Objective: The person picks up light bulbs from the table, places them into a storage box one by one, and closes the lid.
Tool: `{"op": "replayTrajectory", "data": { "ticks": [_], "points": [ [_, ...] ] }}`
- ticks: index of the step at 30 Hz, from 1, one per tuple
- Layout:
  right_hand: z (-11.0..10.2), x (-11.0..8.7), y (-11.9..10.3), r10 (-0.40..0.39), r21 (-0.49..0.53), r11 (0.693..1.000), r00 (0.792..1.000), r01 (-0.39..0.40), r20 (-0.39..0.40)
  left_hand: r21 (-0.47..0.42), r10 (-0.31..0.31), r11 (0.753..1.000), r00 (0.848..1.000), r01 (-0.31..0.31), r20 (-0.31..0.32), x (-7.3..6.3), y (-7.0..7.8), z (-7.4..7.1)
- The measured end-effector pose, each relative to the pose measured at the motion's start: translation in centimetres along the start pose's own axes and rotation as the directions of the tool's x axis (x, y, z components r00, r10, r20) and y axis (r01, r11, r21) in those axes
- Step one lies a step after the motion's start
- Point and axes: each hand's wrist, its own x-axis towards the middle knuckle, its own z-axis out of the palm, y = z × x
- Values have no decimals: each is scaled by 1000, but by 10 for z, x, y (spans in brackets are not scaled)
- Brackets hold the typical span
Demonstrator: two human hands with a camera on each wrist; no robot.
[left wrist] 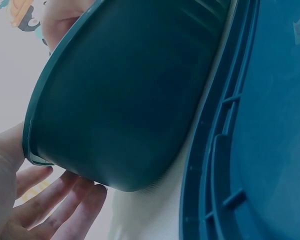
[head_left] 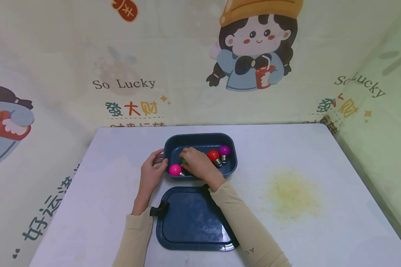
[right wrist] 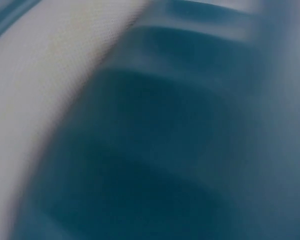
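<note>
A dark blue plastic box (head_left: 200,137) holds several small coloured light bulbs. My left hand (head_left: 151,171) grips the box's left end, its thumb over the rim and its fingers against the outside wall in the left wrist view. Inside the box, my right hand (head_left: 197,163) has its fingers curled round a green light bulb (head_left: 183,161), which they mostly cover. A pink bulb (head_left: 175,170) lies at the front left corner. Toward the right lie a red bulb (head_left: 213,155) and a purple bulb (head_left: 224,150). The right wrist view is blurred and shows only the box's outer wall.
A dark blue lid (head_left: 194,218) lies flat on the white table (head_left: 320,159) in front of the box, partly under the right forearm. A yellowish stain (head_left: 292,193) marks the table at right. A printed cloth (head_left: 183,55) hangs behind the table.
</note>
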Motion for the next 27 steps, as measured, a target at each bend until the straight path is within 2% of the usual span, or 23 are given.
{"op": "replayTrajectory", "data": {
  "ticks": [9,20,27],
  "points": [
    [-5,-6,0,-36,17,999,998,37,-55,12,-4,1000,1000,4,6,0,1,-1],
    [-16,-17,0,-42,28,999,991,46,-128,28,2,1000,1000,-2,10,1,3,-2],
    [-22,-22,0,-47,47,997,992,53,-121,70,11,997,1000,-12,22,2,5,-3]
  ]
}}
